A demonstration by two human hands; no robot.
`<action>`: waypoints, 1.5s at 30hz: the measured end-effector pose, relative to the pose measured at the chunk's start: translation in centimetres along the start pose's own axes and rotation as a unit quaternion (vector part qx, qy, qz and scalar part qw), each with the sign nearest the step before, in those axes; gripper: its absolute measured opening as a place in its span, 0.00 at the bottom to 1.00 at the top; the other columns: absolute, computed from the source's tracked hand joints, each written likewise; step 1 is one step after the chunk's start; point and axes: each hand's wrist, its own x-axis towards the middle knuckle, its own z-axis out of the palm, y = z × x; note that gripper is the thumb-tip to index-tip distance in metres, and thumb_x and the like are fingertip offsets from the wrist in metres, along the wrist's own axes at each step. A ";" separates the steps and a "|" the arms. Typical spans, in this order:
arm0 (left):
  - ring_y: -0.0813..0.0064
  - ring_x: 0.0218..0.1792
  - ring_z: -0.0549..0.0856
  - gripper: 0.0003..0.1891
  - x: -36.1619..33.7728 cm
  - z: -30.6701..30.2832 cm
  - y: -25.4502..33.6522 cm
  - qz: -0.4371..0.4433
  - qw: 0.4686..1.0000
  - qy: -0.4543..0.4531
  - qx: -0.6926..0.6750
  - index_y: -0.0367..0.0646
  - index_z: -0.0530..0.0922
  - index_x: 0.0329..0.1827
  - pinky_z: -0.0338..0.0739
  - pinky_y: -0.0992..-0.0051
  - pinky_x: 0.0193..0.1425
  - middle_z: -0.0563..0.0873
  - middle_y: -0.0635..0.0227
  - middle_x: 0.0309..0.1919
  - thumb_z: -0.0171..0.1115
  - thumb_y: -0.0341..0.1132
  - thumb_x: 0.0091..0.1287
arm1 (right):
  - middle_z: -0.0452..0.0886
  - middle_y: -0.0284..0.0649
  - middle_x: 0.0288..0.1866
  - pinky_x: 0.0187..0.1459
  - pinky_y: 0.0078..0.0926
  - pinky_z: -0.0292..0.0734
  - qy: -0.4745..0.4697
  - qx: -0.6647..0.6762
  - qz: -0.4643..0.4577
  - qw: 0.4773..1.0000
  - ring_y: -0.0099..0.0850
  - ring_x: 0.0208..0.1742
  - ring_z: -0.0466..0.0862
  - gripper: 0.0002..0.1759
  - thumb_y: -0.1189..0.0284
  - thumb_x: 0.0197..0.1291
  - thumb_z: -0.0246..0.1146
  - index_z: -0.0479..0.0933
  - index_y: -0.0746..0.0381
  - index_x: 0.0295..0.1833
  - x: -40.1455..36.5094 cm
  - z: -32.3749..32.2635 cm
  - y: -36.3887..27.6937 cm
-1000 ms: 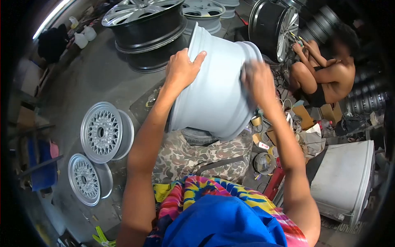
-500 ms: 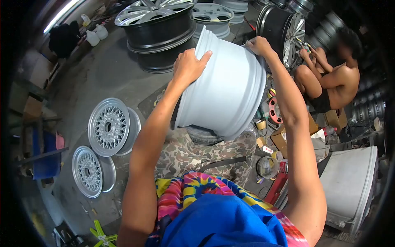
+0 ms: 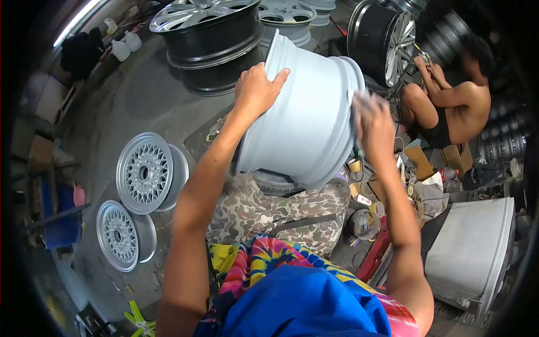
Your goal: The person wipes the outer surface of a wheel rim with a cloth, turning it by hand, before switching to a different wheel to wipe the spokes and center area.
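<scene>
A light grey wheel rim [image 3: 303,112] is tilted on its side in front of me, its lower edge over a dark tire [image 3: 276,183] near the camouflage cloth. Around the rim's upper left edge my left hand [image 3: 259,90] is wrapped, thumb on the barrel. My right hand [image 3: 373,122] is at the rim's right edge, blurred by motion. A small white piece [image 3: 351,96] shows by its fingertips; whether the fingers pinch it is unclear.
Two silver mesh wheels [image 3: 145,173] stand at the left. Large black-barrelled wheels [image 3: 216,42] are stacked behind. A co-worker [image 3: 463,106] squats at the right beside another wheel [image 3: 382,42]. Cans, boxes and a whitish drum-shaped object [image 3: 469,247] lie at the right.
My right hand has moved down and slightly right along the rim's right edge. My left hand keeps its hold. The co-worker's hands have shifted slightly.
</scene>
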 end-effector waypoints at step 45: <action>0.32 0.45 0.87 0.37 0.4 0.8 -1.4 0.022 0.997 0.057 -0.056 0.26 0.83 0.37 0.79 0.48 0.54 0.86 0.31 0.36 0.57 0.63 0.73 | 0.86 0.58 0.34 0.48 0.51 0.82 -0.033 0.205 0.205 0.956 0.58 0.44 0.87 0.24 0.57 0.70 0.59 0.88 0.67 0.36 16.8 14.0 -3.5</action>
